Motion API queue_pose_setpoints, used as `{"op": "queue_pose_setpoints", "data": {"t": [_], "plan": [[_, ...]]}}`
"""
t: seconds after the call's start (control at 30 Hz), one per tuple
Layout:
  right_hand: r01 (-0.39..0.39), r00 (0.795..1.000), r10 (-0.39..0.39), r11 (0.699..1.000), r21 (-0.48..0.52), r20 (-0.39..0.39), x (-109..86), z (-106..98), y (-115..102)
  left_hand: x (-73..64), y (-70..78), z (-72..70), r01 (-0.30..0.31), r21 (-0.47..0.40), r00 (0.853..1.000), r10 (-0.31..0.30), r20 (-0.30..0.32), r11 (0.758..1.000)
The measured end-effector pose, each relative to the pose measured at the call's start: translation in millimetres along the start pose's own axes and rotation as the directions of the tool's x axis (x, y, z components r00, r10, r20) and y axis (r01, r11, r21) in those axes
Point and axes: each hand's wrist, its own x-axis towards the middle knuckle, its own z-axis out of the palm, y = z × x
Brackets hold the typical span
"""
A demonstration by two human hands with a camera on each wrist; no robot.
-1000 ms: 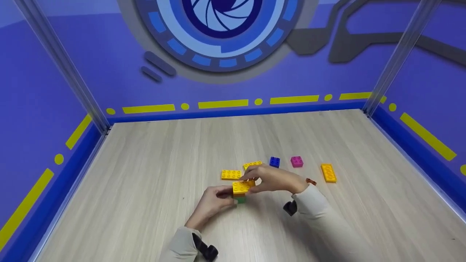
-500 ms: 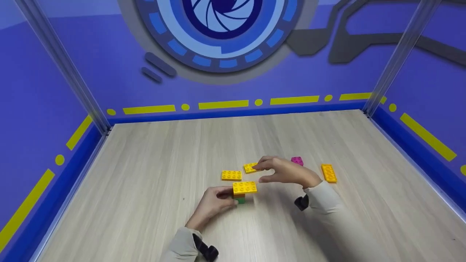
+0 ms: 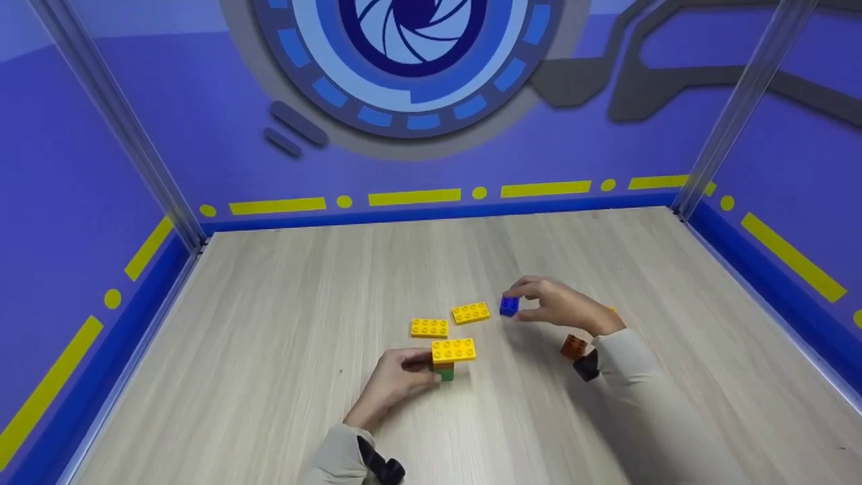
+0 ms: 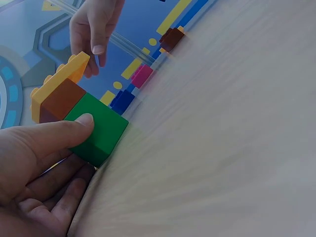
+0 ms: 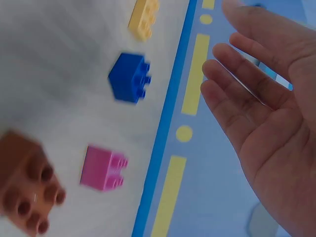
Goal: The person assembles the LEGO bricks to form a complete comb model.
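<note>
My left hand (image 3: 394,378) grips a small stack of toy building bricks. Its lowest brick is green (image 4: 101,126), with the thumb pressed on its side; an orange-brown brick (image 4: 63,98) sits above that. Topping the stack is a yellow eight-stud brick (image 3: 454,350), which overhangs to the right. My right hand (image 3: 564,306) hovers over a blue four-stud brick (image 3: 509,306), thumb and fingers spread on either side in the head view. In the right wrist view its fingers (image 5: 222,91) are extended and hold nothing, with the blue brick lying apart from them on the table.
Two yellow bricks, one nearer (image 3: 429,328) and one farther (image 3: 471,312), lie behind the stack. A brown brick (image 3: 574,346) stands by the right wrist. The pink brick (image 5: 102,169) is hidden by the right hand in the head view. Printed panels (image 3: 417,175) wall the table (image 3: 303,296).
My right hand has left the yellow brick on top of the stack and moved right and away to the blue brick. The left hand keeps its grip in place.
</note>
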Motion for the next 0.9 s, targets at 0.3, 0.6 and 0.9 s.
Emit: {"op": "queue_pose_setpoints", "data": {"t": [0.3,0.6,0.9], "plan": [[-0.05,0.997,0.049,0.999,-0.017,-0.062,-9.9,-4.3,30.8,0.3,-1.8,1.1,-0.012,0.029,1.0,0.012,-0.007,1.0],[-0.199,0.979,0.2,0.98,0.028,-0.036,-14.2,-1.5,47.7,1.4,-1.3,-0.4,0.009,-0.019,1.0,-0.009,0.005,1.0],[-0.334,0.942,0.336,0.938,0.091,-0.003,-18.7,1.5,61.0,-1.2,-2.4,0.1,-0.019,-0.027,1.0,0.019,0.006,0.999]]}}
